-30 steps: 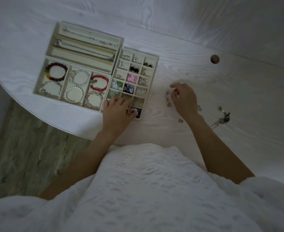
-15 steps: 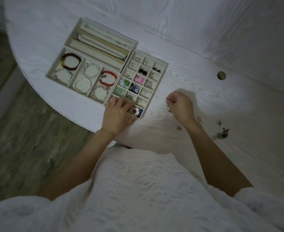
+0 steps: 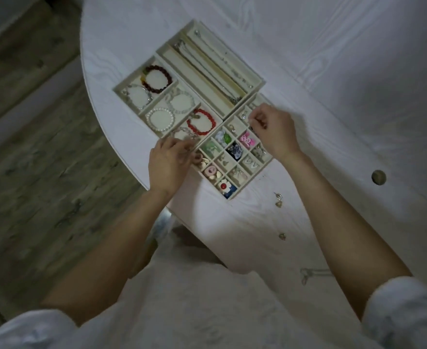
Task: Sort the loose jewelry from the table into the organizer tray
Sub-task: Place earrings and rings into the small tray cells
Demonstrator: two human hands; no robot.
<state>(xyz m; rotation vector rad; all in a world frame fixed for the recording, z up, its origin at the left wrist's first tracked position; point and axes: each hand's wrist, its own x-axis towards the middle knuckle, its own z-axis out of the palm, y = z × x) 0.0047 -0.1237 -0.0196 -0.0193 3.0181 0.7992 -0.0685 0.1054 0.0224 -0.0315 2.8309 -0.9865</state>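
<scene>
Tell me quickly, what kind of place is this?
Probably a home room, perhaps a bedroom desk. A white wood-grain table with a round cable hole stands on wood-look flooring, holding a beige jewelry organizer tray.

A cream organizer tray (image 3: 167,49) on a white wood-grain table (image 3: 333,59) holds a red bead bracelet (image 3: 201,122), a dark maroon one (image 3: 157,78), white pearls (image 3: 160,118) and a pink charm (image 3: 247,140); grey plank floor (image 3: 31,159).

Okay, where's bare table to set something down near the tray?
Free: the tabletop beyond the organizer tray, toward the round hole. Crowded: beside the right hand forearm, where loose earrings lie.
</scene>
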